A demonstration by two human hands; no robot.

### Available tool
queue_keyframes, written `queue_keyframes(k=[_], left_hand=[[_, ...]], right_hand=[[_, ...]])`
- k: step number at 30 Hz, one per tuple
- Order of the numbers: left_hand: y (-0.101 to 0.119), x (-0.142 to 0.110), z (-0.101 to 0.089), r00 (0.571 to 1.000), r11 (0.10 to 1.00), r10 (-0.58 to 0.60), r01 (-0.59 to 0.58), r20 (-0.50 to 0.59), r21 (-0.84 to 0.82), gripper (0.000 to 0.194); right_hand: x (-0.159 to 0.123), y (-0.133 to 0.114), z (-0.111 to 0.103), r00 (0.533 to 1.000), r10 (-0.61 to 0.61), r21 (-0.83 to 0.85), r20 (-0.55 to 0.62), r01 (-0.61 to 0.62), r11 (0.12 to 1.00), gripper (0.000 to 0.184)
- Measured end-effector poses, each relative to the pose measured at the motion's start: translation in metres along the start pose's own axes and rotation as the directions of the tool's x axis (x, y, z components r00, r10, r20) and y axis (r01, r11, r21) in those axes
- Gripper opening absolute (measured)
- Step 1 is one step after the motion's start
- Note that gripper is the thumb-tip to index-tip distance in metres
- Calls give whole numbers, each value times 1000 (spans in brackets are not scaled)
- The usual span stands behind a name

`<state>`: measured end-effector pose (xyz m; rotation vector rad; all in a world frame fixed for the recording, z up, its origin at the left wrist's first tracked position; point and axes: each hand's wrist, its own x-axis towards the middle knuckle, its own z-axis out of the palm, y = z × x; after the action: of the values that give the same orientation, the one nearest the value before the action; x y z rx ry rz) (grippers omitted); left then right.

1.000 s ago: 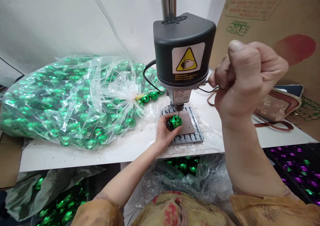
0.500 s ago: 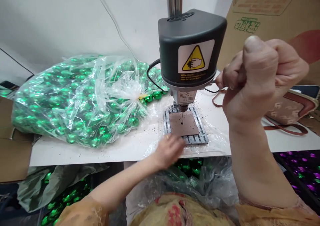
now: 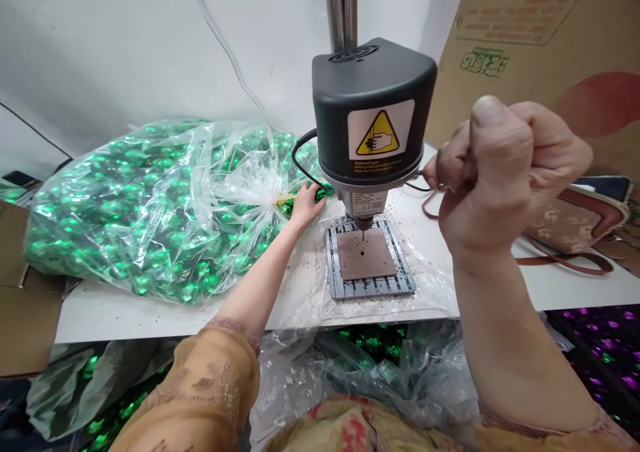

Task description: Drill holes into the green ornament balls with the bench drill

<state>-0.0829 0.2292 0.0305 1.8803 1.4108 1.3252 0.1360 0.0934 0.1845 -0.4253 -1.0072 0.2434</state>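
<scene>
My right hand [image 3: 505, 165] is closed in a fist on the lever of a small black drill press [image 3: 373, 112], at the right side of its head; most of the lever is hidden by the fingers. My left hand [image 3: 306, 207] reaches over green shiny balls [image 3: 327, 189] beside the tied neck of a clear plastic bag [image 3: 250, 185], its thumb and fingers apart. The drill bit [image 3: 363, 235] points down above a brown square board [image 3: 373, 265] with a dark hole. That board lies on a grey slotted base plate [image 3: 363, 291].
Dark crumbs are scattered over the white table [image 3: 280, 312] around the base. A patterned bag [image 3: 565, 222] with a brown strap lies at the right, before a large cardboard box [image 3: 540, 59]. Green balls [image 3: 375, 340] and crumpled plastic are below the table edge; purple ones [image 3: 613, 335] lie lower right.
My left hand has moved from the front of the base plate, up and left, to the green balls by the bag's neck. My right hand stays closed at the lever.
</scene>
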Motion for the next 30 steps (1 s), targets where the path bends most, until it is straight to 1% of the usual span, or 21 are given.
queue_keyframes(k=[2,4,5,7,9,11,13,16,19,22,26,30], left_hand=[[10,-15,-7,996,990,-85,84,-1,-111,27],[22,-37,-16,985,951,-170,174,39,-254,31],[29,-50,-20,979,926,-192,205,74,-316,34],[41,-76,-27,969,892,-197,240,149,-382,40],[51,-99,-28,960,877,-182,256,211,-408,45],[57,-116,-23,954,870,-156,255,256,-423,49],[60,-128,-15,953,880,-128,237,275,-412,50],[58,-136,-3,950,913,-116,217,291,-345,47],[55,-136,5,948,944,-113,196,298,-266,43],[56,-133,10,956,972,-85,142,281,-190,42],[63,-130,16,964,995,-11,38,266,-96,40],[70,-131,23,966,992,100,-77,240,-102,38]], right_hand=[[0,0,0,1000,3,13,3,-3,1000,41],[-1,-1,0,1000,4,3,-16,-4,1000,42],[-2,-1,1,1000,2,-6,-26,-2,1000,42],[-3,-2,2,999,-10,-17,-33,9,1000,43],[-3,-2,3,1000,-10,-15,-18,10,1000,43],[-3,-2,3,1000,-8,-10,-9,8,1000,42],[-3,-2,2,1000,-6,-17,-4,5,1000,42],[-4,-1,0,1000,9,-62,7,-9,998,44],[-4,0,-2,1000,23,-109,17,-21,994,46],[-3,2,-3,1000,6,-81,23,-4,997,47],[-2,5,-4,999,-12,-24,34,13,1000,47],[-3,7,-6,999,-29,-8,42,30,1000,46]])
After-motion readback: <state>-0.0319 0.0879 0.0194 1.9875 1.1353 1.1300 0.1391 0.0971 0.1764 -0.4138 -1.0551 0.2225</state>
